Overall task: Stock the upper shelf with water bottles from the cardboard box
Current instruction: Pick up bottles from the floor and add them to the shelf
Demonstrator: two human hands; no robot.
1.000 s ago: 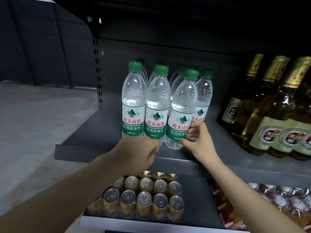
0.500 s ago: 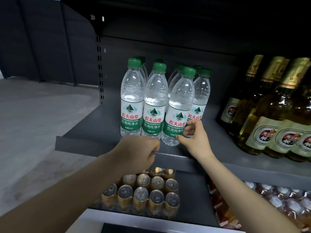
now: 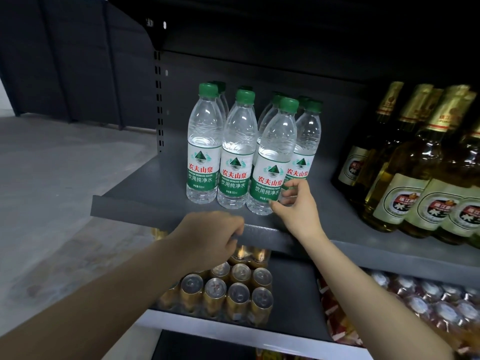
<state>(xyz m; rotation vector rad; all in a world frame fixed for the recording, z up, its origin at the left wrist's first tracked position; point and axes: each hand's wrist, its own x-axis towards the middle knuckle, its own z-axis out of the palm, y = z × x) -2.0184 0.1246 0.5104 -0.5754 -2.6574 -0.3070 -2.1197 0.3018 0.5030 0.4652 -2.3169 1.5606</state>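
A: Head view, the only one. The right hand (image 3: 298, 206) is at centre frame, on the shelf (image 3: 145, 201). What has it got?

B: Its fingers (image 3: 292, 187) are loosely curled against the lower part of the front bottle (image 3: 272, 162), thumb on the near side just under the label. It looks like a light touch for nudging, not a full wrap. Whether they also touch the bottle behind, I cannot tell.

A: And the left hand (image 3: 207, 240)?

B: Lower centre, fingers curled nearly closed against the front lip of the shelf. It holds no bottle.

A: So how should this step be done?

B: I judge it is squaring the front bottle into the row. Push low, near the base, since a tall bottle pushed high would tip. Slide it towards the two bottles on its left until it stands level with them, and keep the left hand steady on the lip.

A: Any risk?

B: The beer bottles (image 3: 405, 178) stand at the right of the frame, well apart from the hand, so a gentle push should not reach them.

A: Describe the water.

B: The bottles are clear plastic with green caps and green-and-white labels bearing red characters. All are upright and clustered at centre frame on the upper shelf, three in front and more behind. The box is not in view. Gold cans (image 3: 239, 289) sit on the shelf below.
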